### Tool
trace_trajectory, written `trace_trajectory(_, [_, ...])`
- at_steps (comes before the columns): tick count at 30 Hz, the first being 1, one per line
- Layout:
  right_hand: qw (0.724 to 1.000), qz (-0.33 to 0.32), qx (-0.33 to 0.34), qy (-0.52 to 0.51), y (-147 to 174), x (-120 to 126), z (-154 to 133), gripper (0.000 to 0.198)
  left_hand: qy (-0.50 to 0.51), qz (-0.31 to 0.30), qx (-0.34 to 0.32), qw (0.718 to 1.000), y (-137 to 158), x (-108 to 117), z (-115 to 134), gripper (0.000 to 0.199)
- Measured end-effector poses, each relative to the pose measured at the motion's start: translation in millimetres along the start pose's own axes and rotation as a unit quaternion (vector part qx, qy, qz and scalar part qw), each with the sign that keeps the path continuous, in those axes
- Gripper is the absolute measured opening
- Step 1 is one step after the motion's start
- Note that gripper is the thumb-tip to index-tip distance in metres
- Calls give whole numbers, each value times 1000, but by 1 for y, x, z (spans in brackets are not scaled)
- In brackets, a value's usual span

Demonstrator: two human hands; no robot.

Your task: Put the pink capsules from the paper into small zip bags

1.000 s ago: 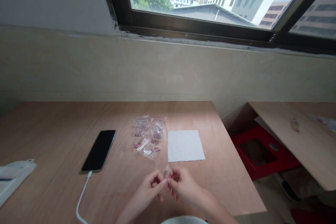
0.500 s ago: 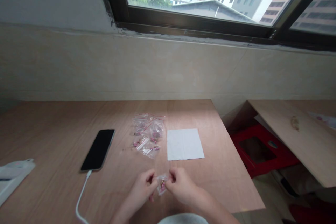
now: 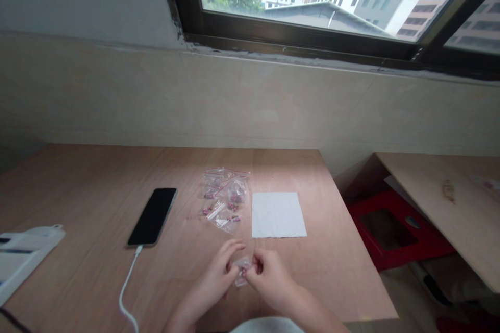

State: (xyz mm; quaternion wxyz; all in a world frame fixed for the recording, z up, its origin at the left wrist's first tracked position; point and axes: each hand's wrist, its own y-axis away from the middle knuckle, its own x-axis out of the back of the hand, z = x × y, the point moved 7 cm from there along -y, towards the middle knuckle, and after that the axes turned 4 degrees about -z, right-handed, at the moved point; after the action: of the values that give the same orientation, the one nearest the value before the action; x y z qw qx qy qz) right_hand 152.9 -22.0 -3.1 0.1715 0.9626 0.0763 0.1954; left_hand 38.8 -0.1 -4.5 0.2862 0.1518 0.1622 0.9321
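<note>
A small clear zip bag [image 3: 241, 280] with pink pieces inside is held low over the wooden table near its front edge. My right hand [image 3: 271, 273] pinches the bag's right side between thumb and forefinger. On the other side, my left hand [image 3: 216, 270] has its fingers stretched out above the bag and apart from the thumb, whose tip is at the bag's left edge. Whether that thumb presses on the plastic cannot be made out. Beyond the hands lies a cluster of clear zip bags [image 3: 226, 190] with small pink pieces in and around them.
A white square sheet [image 3: 278, 215] lies right of the bags. To the left are a black phone [image 3: 152, 217], its white cable [image 3: 124, 291] and a white plastic object [image 3: 31, 252]. A second table [image 3: 441, 208] stands at right, with a red stool [image 3: 394, 229] beside it.
My left hand has loosened its pinch on the small bag and its fingers have straightened forward. My right hand keeps its pinch. The view has shifted slightly left.
</note>
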Motion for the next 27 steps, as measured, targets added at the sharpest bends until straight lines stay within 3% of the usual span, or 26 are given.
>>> trace_trajectory(3, [999,1,-13,42,2,-1,3,9,-25,6,-12,1000,-1,4,8,24])
trace_trajectory(5, [998,-12,-14,54,1,-5,3,7,-49,26,-51,997,-2,5,18,23])
trace_trajectory(8, [999,-32,11,38,-3,-10,2,19,-99,40,-116,988,-1,4,35,27])
trace_trajectory(15, [998,5,4,-66,-19,7,12,12,-127,-46,-101,986,6,1,49,29])
trace_trajectory(18, [988,-22,-3,-153,-23,13,12,11,-148,-52,-87,984,4,5,42,49])
trace_trajectory(21, [975,-70,-5,-211,-29,16,10,13,-167,-10,-89,982,-9,11,24,67])
trace_trajectory(25, [968,-72,-1,-239,-40,26,10,18,-124,28,-115,985,-35,16,4,48])
trace_trajectory(27, [970,-25,-4,-243,-44,38,14,17,-84,34,-108,990,-48,17,-3,42])
